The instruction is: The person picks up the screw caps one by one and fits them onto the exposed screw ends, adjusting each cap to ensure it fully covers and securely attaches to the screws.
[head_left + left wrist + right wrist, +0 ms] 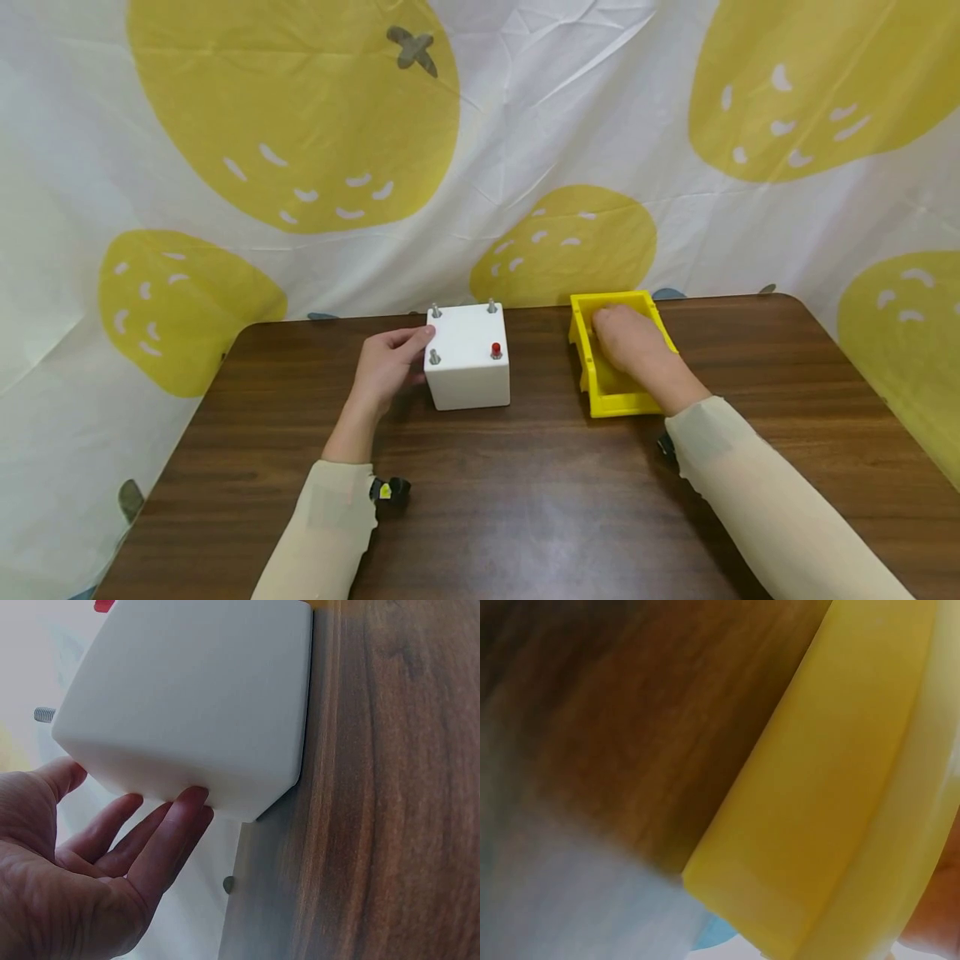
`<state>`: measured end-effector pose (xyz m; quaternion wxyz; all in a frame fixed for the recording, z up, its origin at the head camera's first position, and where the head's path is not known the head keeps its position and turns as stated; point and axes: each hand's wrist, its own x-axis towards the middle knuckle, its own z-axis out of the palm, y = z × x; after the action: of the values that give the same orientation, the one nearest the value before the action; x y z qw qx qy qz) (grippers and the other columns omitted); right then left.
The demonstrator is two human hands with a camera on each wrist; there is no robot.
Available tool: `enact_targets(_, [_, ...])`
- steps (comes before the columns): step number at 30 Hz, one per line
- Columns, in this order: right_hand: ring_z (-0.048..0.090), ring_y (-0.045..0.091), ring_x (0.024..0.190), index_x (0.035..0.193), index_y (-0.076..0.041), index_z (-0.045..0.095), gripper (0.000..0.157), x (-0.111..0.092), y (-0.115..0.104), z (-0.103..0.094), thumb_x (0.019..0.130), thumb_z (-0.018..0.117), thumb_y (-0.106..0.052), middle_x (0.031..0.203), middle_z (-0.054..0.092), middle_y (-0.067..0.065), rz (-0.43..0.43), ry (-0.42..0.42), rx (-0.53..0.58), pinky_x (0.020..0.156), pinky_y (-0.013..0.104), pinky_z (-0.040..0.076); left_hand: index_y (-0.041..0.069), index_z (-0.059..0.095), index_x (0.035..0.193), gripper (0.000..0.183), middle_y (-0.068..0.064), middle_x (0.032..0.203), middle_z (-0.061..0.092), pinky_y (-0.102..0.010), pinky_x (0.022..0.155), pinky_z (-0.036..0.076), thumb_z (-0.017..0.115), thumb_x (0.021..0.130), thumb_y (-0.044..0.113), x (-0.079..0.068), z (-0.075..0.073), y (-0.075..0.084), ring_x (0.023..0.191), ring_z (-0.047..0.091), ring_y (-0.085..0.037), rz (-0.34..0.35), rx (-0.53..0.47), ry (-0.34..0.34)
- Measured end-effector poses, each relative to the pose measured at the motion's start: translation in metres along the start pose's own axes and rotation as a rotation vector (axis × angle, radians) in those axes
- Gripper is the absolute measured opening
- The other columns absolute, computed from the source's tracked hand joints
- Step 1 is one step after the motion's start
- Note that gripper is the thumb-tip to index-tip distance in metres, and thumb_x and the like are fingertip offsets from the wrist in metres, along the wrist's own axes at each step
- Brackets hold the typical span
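A white box (468, 387) stands on the table with a metal threaded post at each corner of its top. The front right post carries a small red cap (496, 349). My left hand (390, 362) rests against the box's left side, thumb at the top edge; in the left wrist view, its extended fingertips (196, 796) touch the white wall. To the right, my right hand (630, 337) reaches down into a yellow bin (622, 408). Its fingers are hidden there, and I cannot tell what they hold. The bin's outer wall (802, 787) fills much of the right wrist view.
Both things stand near the back edge of a dark wood table (480, 492). Behind it hangs a white cloth (517, 108) printed with large yellow fruit. A black wrist strap (392, 490) shows at the left sleeve.
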<state>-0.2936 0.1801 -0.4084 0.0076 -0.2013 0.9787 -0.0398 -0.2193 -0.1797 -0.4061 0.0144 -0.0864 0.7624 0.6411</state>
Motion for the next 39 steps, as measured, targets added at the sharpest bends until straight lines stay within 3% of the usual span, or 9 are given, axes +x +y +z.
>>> enact_targets(13, [0.064,0.03,0.077,0.085,-0.01,0.062,0.021,-0.0058,-0.0042,-0.0025,0.103,0.056,-0.001,0.086,0.068,0.013,0.001,0.0,-0.025,0.071,0.049,0.056,0.005,0.071,0.138,0.056,-0.015,0.134,0.07,-0.04,0.084,0.064,0.073,0.101,0.047,0.0,-0.0013,-0.0001,0.115,0.07,-0.026,-0.001,0.004,-0.004])
enact_targets(26, [0.061,0.029,0.078,0.094,-0.007,0.057,0.014,-0.0064,-0.0064,-0.0029,0.106,0.056,0.0,0.088,0.063,0.013,0.0,-0.069,0.019,0.074,0.046,0.054,0.005,0.071,0.137,0.056,-0.015,0.134,0.07,-0.041,0.084,0.064,0.073,0.101,0.047,-0.0007,-0.0015,0.0001,0.114,0.07,-0.028,0.009,0.018,-0.001])
enact_targets(39, [0.059,0.027,0.074,0.09,-0.006,0.061,0.014,-0.0047,-0.0037,-0.0014,0.103,0.061,-0.001,0.082,0.062,0.01,-0.034,-0.027,0.079,0.072,0.043,0.053,0.005,0.071,0.137,0.055,-0.015,0.133,0.07,-0.044,0.086,0.064,0.073,0.101,0.047,0.0003,-0.001,-0.0008,0.113,0.07,-0.028,0.016,0.012,-0.005])
